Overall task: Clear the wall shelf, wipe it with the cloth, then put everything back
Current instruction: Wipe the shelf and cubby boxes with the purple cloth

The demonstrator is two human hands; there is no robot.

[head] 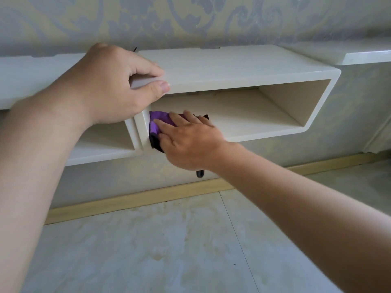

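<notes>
Right hand (186, 142) flat on the purple cloth (157, 123), fingers (190, 116) spread and stretched forward, palm pressing down rather than closed around it. Cloth bunched under the fingers at the left end of the open wall shelf (243, 66), against the inside of the shelf's left wall, one dark edge hanging over the front lip just below the thumb. Another dark corner showing past the fingertips, on the shelf floor.

Left hand (114, 85) clamped on the shelf's top board at its left front corner: fingers on top of the board, thumb (157, 88) pressed against the front edge. Nothing held but the board itself.

Rest of the shelf's inside bare, pale and cream-coloured, right wall slanted outward. To the left of the shelf, touching it, a second box of the same make (101, 144), largely hidden behind the left forearm. To the right of the shelf and higher, the end of a flat white ledge (370, 55). Behind the shelf, patterned wallpaper (190, 20) in grey and yellow. Below the shelf, a small dark object (200, 173) peeking out under the right wrist, too hidden to tell what. Lower still, a wooden skirting strip (148, 197) and pale marbled floor tiles (169, 250).
</notes>
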